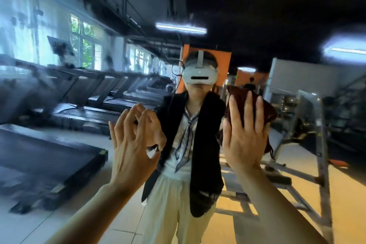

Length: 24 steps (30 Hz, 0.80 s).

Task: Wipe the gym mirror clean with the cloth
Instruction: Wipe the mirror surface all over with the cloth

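The wide glass gym mirror [59, 85] fills my view, hazy toward nine o'clock. My right hand [244, 134] presses the crumpled dark-red cloth [235, 93] flat at three o'clock, mid-wipe; my left hand [134, 142], loosely curled, braces fingertips there. Next, probably sweep leftward.

Single view only, from a head-worn wide-angle camera. It faces straight ahead at the gym mirror [257, 16], close enough that both raised hands reach the glass. The mirror fills the frame, so the scene is seen as a reflection: the headset [199, 74] carrying the camera shows just above centre, toward 12 o'clock. Forearms enter from 6 o'clock. Edges bow and blur from lens distortion. No second view to compare.
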Each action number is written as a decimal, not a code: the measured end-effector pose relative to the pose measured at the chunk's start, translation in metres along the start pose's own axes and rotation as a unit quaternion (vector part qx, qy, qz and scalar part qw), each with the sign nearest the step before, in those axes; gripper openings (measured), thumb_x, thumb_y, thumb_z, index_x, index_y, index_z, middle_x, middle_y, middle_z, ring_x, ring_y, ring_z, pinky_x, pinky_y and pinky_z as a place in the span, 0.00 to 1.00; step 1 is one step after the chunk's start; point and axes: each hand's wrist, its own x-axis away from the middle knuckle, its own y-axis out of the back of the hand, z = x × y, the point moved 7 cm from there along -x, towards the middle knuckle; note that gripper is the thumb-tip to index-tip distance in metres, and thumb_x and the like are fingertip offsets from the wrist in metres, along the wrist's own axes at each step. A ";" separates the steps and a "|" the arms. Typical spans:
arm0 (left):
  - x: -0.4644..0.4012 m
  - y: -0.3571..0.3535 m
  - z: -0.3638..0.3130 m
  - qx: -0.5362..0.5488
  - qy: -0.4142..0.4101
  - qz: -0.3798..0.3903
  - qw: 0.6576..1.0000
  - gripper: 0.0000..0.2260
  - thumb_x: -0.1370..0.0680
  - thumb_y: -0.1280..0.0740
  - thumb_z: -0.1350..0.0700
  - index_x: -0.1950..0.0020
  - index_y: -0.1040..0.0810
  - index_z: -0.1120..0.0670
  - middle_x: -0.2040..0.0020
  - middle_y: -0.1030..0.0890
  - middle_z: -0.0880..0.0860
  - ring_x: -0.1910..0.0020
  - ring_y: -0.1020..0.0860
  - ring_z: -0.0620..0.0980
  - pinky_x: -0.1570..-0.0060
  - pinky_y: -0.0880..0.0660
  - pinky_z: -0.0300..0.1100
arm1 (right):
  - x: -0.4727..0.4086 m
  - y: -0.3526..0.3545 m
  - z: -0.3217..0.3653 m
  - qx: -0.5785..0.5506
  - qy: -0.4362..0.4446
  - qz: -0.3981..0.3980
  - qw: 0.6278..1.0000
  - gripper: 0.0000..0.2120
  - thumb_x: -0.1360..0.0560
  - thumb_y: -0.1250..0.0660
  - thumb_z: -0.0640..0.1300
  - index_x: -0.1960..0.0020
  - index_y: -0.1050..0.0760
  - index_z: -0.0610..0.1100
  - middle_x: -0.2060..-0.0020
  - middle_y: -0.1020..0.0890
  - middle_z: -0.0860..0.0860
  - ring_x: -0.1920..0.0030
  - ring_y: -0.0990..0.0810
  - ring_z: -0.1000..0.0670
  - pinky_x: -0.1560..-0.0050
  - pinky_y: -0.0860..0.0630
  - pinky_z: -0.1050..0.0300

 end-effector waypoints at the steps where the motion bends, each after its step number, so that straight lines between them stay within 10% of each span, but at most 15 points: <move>1: 0.004 -0.002 -0.003 -0.003 0.001 0.003 1.000 0.47 0.39 0.17 0.56 0.24 0.37 0.53 0.25 0.40 0.59 0.26 0.44 0.63 0.34 0.39 0.74 | 0.003 -0.001 0.005 -0.013 -0.029 -0.006 0.999 0.25 0.14 0.50 0.51 0.19 0.45 0.49 0.20 0.42 0.42 0.20 0.48 0.40 0.26 0.42 0.32; 8: 0.046 -0.006 -0.002 -0.064 0.039 0.088 0.993 0.45 0.38 0.17 0.51 0.24 0.32 0.52 0.22 0.41 0.61 0.23 0.47 0.65 0.28 0.49 0.73 | 0.075 -0.029 0.094 -0.012 0.317 0.129 0.940 0.40 0.26 0.33 0.45 0.19 0.46 0.49 0.19 0.46 0.45 0.19 0.50 0.43 0.23 0.53 0.37; 14: 0.051 0.011 0.042 -0.102 0.092 0.105 0.985 0.44 0.38 0.17 0.54 0.25 0.31 0.54 0.22 0.42 0.61 0.23 0.47 0.65 0.28 0.47 0.72 | 0.012 -0.009 0.037 -0.065 -0.051 -0.008 0.997 0.24 0.14 0.45 0.45 0.19 0.43 0.48 0.21 0.41 0.42 0.20 0.47 0.39 0.26 0.42 0.32; 16: 0.047 0.011 0.051 -0.089 0.095 0.100 0.986 0.46 0.39 0.17 0.56 0.24 0.32 0.54 0.22 0.41 0.60 0.24 0.46 0.64 0.29 0.44 0.72 | 0.010 -0.012 0.057 -0.070 -0.054 -0.025 0.996 0.24 0.14 0.47 0.46 0.19 0.43 0.47 0.20 0.42 0.41 0.20 0.47 0.38 0.27 0.40 0.31; 21: 0.048 0.012 0.070 -0.034 0.058 0.079 0.995 0.51 0.38 0.18 0.58 0.23 0.43 0.47 0.23 0.42 0.57 0.24 0.44 0.65 0.31 0.41 0.73 | 0.104 -0.049 0.154 -0.018 0.304 0.102 0.947 0.38 0.26 0.33 0.45 0.19 0.44 0.48 0.20 0.46 0.44 0.19 0.54 0.42 0.25 0.45 0.35; 24: 0.037 0.022 0.088 -0.030 0.021 0.066 0.997 0.51 0.38 0.18 0.54 0.22 0.43 0.48 0.24 0.42 0.55 0.25 0.44 0.65 0.31 0.42 0.75 | 0.092 -0.053 0.167 -0.006 0.348 0.099 0.932 0.34 0.23 0.34 0.45 0.20 0.40 0.49 0.20 0.42 0.45 0.20 0.48 0.43 0.25 0.45 0.38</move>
